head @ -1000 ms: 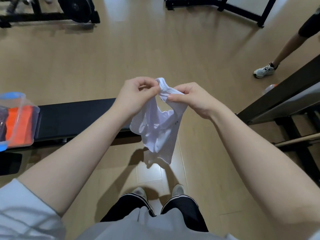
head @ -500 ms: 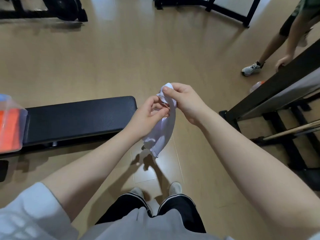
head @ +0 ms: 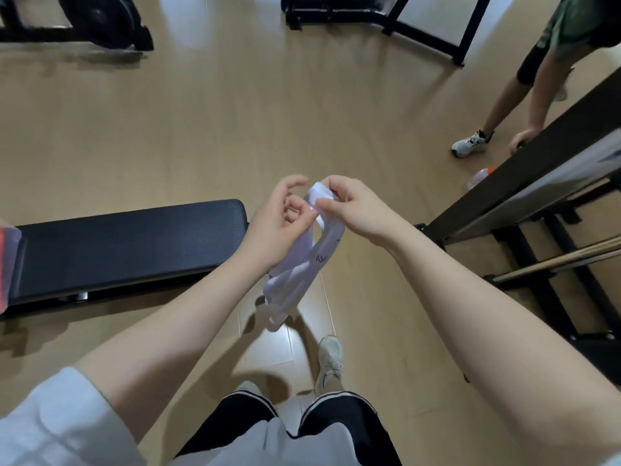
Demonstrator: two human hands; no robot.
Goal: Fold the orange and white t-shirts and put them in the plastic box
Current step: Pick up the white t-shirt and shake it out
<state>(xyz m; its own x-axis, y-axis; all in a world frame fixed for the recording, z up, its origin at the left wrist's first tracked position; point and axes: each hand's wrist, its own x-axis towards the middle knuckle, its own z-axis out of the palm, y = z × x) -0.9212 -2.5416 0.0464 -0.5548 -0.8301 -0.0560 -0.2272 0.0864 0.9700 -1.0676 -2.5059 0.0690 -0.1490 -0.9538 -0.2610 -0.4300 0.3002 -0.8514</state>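
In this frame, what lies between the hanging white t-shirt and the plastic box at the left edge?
In the head view, only the black padded bench spans that stretch. The white t-shirt hangs past its right end; the plastic box sits on its left end.

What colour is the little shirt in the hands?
White, with a small dark mark on it. The t-shirt shows best in the head view.

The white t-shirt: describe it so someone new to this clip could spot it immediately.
Start at the long black bench on the left and move right past its end. There both hands, left hand and right hand, pinch the white t-shirt in mid-air above the floor. It is the only dangling white cloth, bunched and unfolded.
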